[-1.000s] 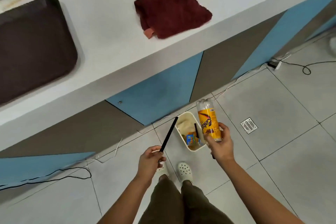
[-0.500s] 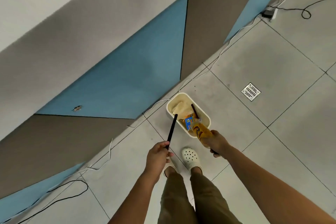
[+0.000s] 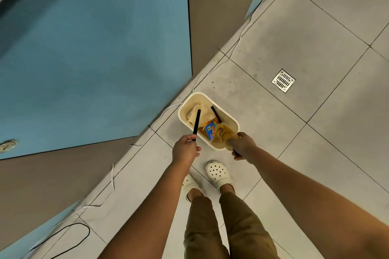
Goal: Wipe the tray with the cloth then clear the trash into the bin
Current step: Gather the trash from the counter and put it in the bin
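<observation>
A single head-worn camera looks steeply down from standing height, facing the pale grey tiled floor [image 3: 294, 33] and the blue and grey cabinet panels [image 3: 94, 52], with wide-angle bending; the small cream plastic bin [image 3: 232, 121] sits mid-frame.

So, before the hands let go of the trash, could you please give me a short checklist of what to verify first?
1. Bin sits upright on the floor, mouth open: ok.
2. Left hand grips the black stick, whose far end is over the bin's opening: ok.
3. Right hand holds the yellow bottle, its far end tipped down inside the bin rim: ok.
4. Room left in the bin beside the blue packet and crumpled paper: cannot tell.
5. White cable passes just behind the bin, clear of its mouth: ok.
6. Nothing else hidden in the right hand: cannot tell; something dark shows beneath it.
</observation>
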